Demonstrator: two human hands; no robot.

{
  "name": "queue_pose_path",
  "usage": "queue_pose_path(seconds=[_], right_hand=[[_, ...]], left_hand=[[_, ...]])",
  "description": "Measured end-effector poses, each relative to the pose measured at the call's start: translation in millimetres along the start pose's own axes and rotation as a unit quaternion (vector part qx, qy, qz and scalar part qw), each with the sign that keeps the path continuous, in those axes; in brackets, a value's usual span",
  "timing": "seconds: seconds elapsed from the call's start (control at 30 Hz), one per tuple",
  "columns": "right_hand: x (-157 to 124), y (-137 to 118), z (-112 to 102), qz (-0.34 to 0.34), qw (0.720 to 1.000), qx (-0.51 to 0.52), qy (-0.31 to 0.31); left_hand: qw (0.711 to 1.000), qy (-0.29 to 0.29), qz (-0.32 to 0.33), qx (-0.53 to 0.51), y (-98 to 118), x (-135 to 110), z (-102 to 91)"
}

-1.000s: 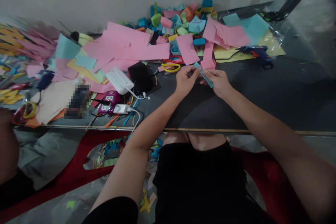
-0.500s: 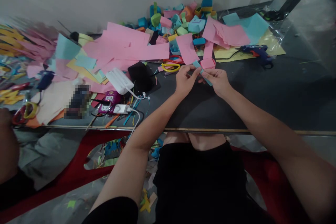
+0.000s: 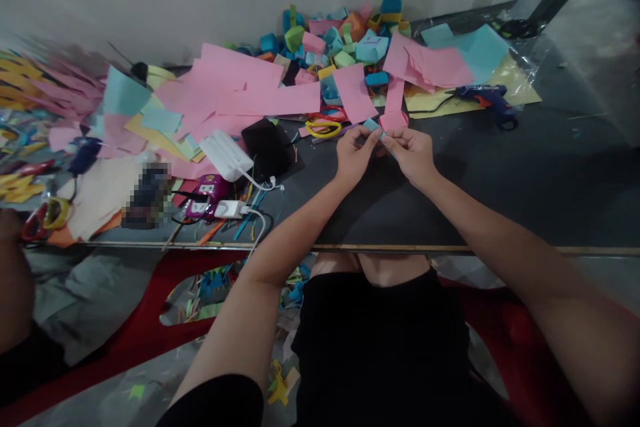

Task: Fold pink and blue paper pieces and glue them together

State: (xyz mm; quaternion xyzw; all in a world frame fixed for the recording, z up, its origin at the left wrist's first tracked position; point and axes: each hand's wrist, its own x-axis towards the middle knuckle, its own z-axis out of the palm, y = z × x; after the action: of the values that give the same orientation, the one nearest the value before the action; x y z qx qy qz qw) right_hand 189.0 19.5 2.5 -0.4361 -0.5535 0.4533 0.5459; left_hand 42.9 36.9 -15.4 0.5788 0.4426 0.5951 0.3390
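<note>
My left hand (image 3: pixel 356 155) and my right hand (image 3: pixel 414 157) meet above the dark tabletop, thumbs almost touching. Both pinch a light-blue paper strip (image 3: pixel 371 125); its upper end shows past my left fingers, and the rest is mostly covered by my fingers. Just behind my right fingertips lies a pink paper loop (image 3: pixel 394 121), partly hidden by them. A pink strip (image 3: pixel 395 95) and a larger pink sheet (image 3: pixel 355 93) lie beyond. To the left of my left hand are yellow-handled scissors (image 3: pixel 323 129) and red-handled scissors (image 3: pixel 334 112).
Folded paper pieces (image 3: pixel 345 57) are heaped along the wall. A blue glue gun (image 3: pixel 493 100) lies on yellow paper at right. Pink sheets (image 3: pixel 235 83), a white power bank (image 3: pixel 226 155), a purple power strip (image 3: pixel 207 195) and cables cover the left. Another person's arm (image 3: pixel 15 280) is at far left.
The lower end of the blue strip, which stuck out below my right fingers, is now hidden by my hand. My hands stay together in nearly the same place; the view has shifted slightly.
</note>
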Motion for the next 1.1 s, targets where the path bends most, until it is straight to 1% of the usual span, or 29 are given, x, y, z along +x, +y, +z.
queue_pose_path(seconds=[0.1,0.2,0.33,0.5,0.63,0.77,0.87,1.0,1.1], right_hand=[[-2.4,-2.9,0.8,-0.022,0.999,-0.029,0.020],[-4.5,-5.8,1.4,-0.047,0.995,-0.075,0.040],[-6.1,-7.5,2.0,-0.083,0.988,-0.116,0.056],[-6.4,-6.3,2.6,-0.076,0.989,-0.117,0.052],[-5.4,-3.6,2.2,-0.084,0.988,-0.118,0.052],[-4.4,-1.0,2.0,-0.083,0.987,-0.123,0.056],[-3.9,-0.5,2.3,-0.079,0.986,-0.130,0.060],[-4.2,-2.4,2.8,-0.085,0.986,-0.129,0.067],[-4.8,-4.4,2.8,-0.083,0.988,-0.119,0.055]], left_hand=[[1.000,0.015,-0.016,0.018,3.4,-2.2,-0.5],[0.998,0.035,-0.018,0.039,5.5,-4.8,-1.3],[0.998,0.052,-0.022,0.023,4.3,-7.6,0.8],[0.998,0.029,-0.058,-0.002,4.0,-8.8,4.5],[0.997,0.018,-0.066,-0.029,5.5,-7.5,4.7],[0.997,0.024,-0.075,-0.026,4.7,-7.6,5.1],[0.996,0.045,-0.081,-0.014,3.5,-8.6,5.3],[0.995,0.080,-0.053,0.028,2.4,-8.1,2.4],[0.995,0.075,-0.022,0.058,0.2,-6.3,0.0]])
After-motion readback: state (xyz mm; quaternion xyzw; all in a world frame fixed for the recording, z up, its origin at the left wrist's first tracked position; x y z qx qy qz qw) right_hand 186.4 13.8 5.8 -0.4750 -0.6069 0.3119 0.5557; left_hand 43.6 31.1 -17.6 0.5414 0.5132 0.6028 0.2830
